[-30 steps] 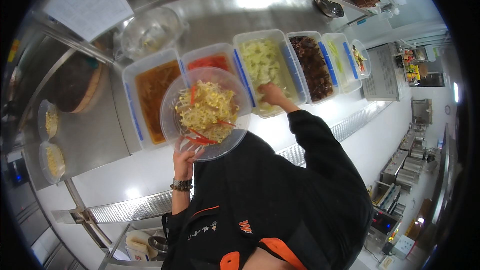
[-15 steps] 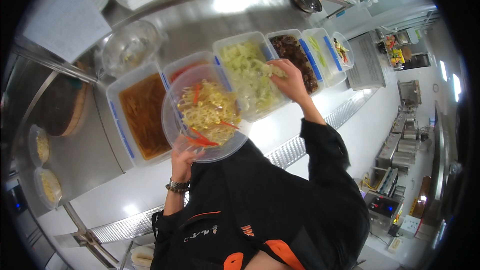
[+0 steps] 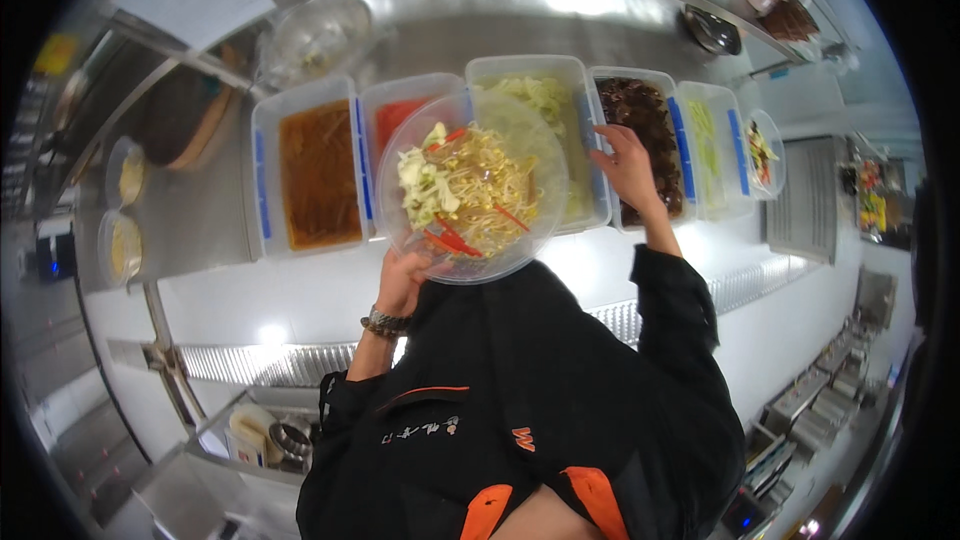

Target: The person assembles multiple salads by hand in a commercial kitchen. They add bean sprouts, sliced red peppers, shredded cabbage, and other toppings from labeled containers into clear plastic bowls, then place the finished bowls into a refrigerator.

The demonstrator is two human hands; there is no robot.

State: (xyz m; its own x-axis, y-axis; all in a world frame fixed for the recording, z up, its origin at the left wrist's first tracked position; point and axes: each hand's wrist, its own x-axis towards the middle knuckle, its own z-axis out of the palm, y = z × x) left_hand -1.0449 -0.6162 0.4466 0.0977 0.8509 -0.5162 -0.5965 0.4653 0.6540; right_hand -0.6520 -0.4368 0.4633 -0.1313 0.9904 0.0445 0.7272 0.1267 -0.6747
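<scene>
Left hand (image 3: 402, 278): fingers closed on the near rim of a clear round plastic bowl (image 3: 470, 188) of pale noodles, shredded cabbage and red strips, held above the steel worktop (image 3: 200, 210). Right hand (image 3: 627, 162): fingers loosely spread, gripping nothing visible, resting over the clear rectangular tub of dark brown food (image 3: 640, 130). Just left of these fingers, partly behind the bowl, stands a tub of pale green shreds (image 3: 540, 90); further left, a red-filled tub (image 3: 400, 115) and an orange-brown sauce tub (image 3: 315, 175).
</scene>
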